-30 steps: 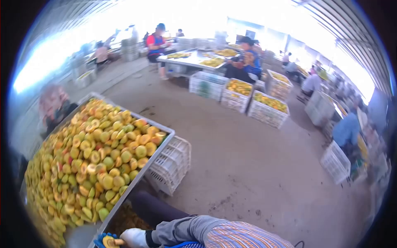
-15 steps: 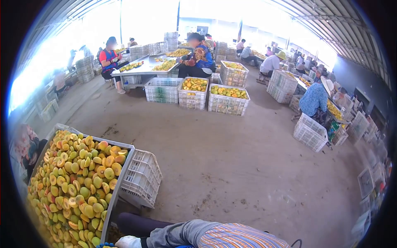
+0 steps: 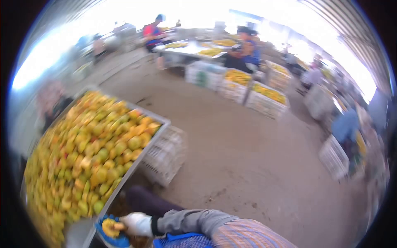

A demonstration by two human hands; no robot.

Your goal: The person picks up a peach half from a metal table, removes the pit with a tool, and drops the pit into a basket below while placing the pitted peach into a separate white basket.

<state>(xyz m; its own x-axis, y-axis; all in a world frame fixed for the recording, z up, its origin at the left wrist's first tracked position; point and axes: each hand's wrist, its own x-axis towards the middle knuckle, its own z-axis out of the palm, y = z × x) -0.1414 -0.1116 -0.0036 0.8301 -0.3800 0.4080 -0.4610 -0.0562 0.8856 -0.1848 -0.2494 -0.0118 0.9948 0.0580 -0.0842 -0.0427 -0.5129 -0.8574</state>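
Observation:
At the bottom left, my left hand, in a blue glove, is closed around a yellow peach half. Beside it, my right hand wears a white glove. Its fingers are pinched together at the fruit, and blur hides what they may hold. Both hands are just off the near edge of a metal-rimmed table, on which a large heap of halved peaches is piled.
A white plastic crate stands against the table's right side. Across the concrete floor, people sit at another fruit-covered table with filled crates before it. More workers and crates line the right side.
The view has swung left and down, so the scene sits further right and is blurred. My hands, mostly cut off before, now show with the peach half.

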